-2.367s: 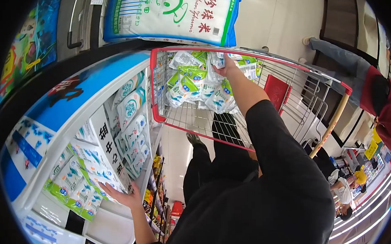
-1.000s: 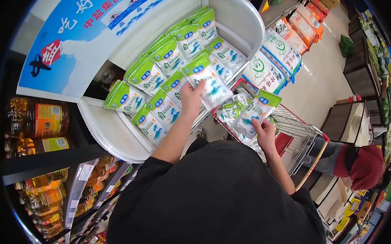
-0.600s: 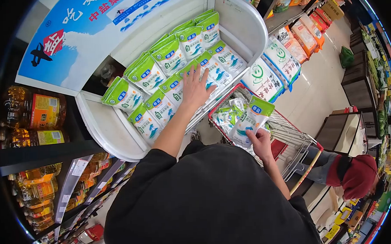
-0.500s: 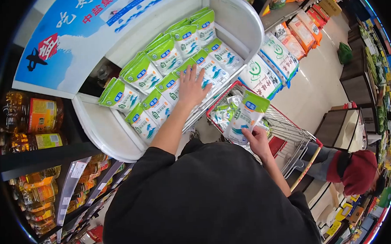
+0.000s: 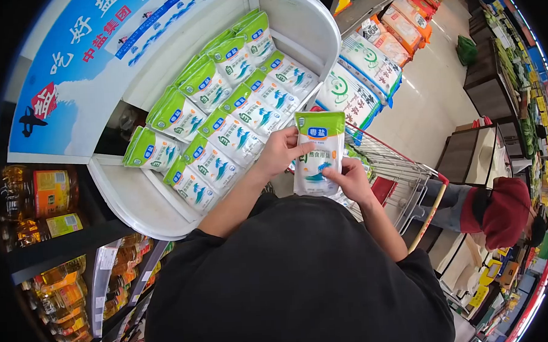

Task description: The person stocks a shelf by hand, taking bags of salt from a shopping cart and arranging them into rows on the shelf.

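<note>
One green-and-white bag of salt (image 5: pixel 319 154) is held upright in front of my chest. My left hand (image 5: pixel 280 150) grips its left edge with the thumb across the front. From the lower right, my right hand (image 5: pixel 352 181) pinches the same bag, its thumb on the printed face. To the left, rows of matching salt bags (image 5: pixel 233 136) lie in a white display bin (image 5: pixel 135 204). Behind the held bag and to its right is a metal shopping cart (image 5: pixel 386 157), with more green-and-white bags partly visible inside.
Bottles of yellow oil (image 5: pixel 48 190) fill the shelves at left. Large white rice sacks (image 5: pixel 344 91) are stacked beyond the cart. A person in a red top (image 5: pixel 502 213) is at the right, near the cart's handle (image 5: pixel 427 216).
My left hand has left the bags in the bin and moved right onto the held bag. That bag has turned upright and come slightly left, with my right hand still on it.
</note>
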Demonstrator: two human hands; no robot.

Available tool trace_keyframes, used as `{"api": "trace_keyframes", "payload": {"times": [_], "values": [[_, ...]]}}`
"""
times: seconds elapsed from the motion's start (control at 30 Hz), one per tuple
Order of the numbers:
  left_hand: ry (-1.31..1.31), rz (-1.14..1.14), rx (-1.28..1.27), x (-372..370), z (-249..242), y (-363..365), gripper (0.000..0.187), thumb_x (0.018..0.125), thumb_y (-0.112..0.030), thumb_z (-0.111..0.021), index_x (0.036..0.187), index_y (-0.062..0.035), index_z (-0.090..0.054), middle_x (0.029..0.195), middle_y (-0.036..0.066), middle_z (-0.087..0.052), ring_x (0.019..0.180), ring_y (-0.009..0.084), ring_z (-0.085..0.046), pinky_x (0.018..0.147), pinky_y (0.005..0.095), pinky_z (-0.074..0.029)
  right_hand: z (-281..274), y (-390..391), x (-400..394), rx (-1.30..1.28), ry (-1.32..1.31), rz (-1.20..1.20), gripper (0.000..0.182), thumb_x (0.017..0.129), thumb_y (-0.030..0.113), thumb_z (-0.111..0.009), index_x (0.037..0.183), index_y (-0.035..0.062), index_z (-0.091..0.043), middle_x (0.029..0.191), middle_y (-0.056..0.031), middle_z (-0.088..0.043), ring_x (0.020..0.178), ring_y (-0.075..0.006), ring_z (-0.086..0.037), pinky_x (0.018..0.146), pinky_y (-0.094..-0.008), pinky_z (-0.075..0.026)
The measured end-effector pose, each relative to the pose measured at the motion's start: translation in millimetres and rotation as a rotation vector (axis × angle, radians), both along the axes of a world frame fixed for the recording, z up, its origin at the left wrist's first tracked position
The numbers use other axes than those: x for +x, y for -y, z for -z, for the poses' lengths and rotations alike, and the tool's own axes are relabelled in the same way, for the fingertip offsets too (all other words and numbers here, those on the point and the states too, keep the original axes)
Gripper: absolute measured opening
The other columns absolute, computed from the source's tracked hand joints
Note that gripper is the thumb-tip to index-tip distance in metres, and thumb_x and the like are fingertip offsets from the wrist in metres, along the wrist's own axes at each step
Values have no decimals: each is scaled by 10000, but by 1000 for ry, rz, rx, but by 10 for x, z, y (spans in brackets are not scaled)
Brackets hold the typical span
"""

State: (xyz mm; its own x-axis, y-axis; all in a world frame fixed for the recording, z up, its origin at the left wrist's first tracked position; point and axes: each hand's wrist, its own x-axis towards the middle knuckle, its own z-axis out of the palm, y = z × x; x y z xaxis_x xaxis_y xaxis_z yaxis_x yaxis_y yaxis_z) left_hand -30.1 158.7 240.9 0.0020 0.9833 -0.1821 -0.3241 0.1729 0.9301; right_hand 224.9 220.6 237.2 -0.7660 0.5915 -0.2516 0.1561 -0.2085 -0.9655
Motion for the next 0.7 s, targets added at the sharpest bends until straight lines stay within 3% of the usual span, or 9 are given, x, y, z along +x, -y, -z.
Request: {"api": "trace_keyframes", "payload": {"times": [0.03,0.1,0.23,0.4,0.5,0.57,0.6,0.63,0.7], "values": [[-4,-8,2,-7,-7,-3,477,1003,-155,-767,1416,23,-610,1218,172,-779,989,194,-774,820,320,-601,45,-42,-3,37,44,111,225,1017,173,-772,1094,-39,-779,981,-57,-786,882,-84,-689,792,-289,-561],[42,-205,-23,-15,0,-7,423,968,-26,-771,1365,28,-632,1114,154,-805,921,169,-778,692,259,-581,127,-94,-26,108,133,337,207,995,177,-802,983,-28,-779,860,-55,-774,764,-63,-669,691,-272,-538],[56,-360,-92,-87,-5,-205,410,954,-25,-784,1331,43,-637,1109,164,-798,928,187,-777,727,301,-617,23,-35,-237,353,110,558,197,1003,147,-781,912,-22,-739,785,-58,-756,683,-71,-665,650,-244,-517],[31,-570,-26,-592,254,-651,329,974,-77,-769,1263,46,-669,1101,150,-798,929,202,-779,746,348,-625,126,-220,-14,298,150,596,146,1005,108,-755,947,-25,-739,745,-43,-730,668,-83,-662,638,-253,-508],[-68,-644,-105,-988,327,-857,352,939,-155,-830,1177,70,-701,1035,185,-797,936,231,-787,779,347,-633,212,-203,178,285,175,568,149,1006,112,-755,941,-20,-734,728,-37,-717,663,-84,-657,638,-251,-506],[-919,-350,-481,-1167,156,-892,477,892,-293,-867,1145,77,-707,988,214,-794,917,313,-794,779,382,-626,285,-145,270,281,199,568,153,1008,116,-754,945,-21,-728,723,-36,-714,665,-86,-658,638,-252,-503],[-1345,-377,-358,-1293,636,-937,546,871,-378,-864,1129,76,-704,1042,250,-782,962,396,-781,786,417,-621,308,-120,306,262,187,578,158,1010,122,-753,947,-20,-725,723,-37,-714,665,-86,-658,637,-253,-501],[-1347,-373,-356,-1211,525,-922,546,871,-378,-864,1129,76,-704,1042,250,-782,962,396,-781,786,417,-621,335,-95,349,242,177,589,163,1012,128,-751,949,-19,-721,722,-37,-715,664,-86,-657,636,-253,-499],[-1527,-324,-326,-1036,329,-916,597,901,-436,-826,1246,33,-696,1287,242,-731,1211,397,-704,990,477,-571,430,-57,442,230,196,611,166,1014,130,-749,949,-19,-718,724,-36,-714,664,-86,-656,636,-255,-498]]}}
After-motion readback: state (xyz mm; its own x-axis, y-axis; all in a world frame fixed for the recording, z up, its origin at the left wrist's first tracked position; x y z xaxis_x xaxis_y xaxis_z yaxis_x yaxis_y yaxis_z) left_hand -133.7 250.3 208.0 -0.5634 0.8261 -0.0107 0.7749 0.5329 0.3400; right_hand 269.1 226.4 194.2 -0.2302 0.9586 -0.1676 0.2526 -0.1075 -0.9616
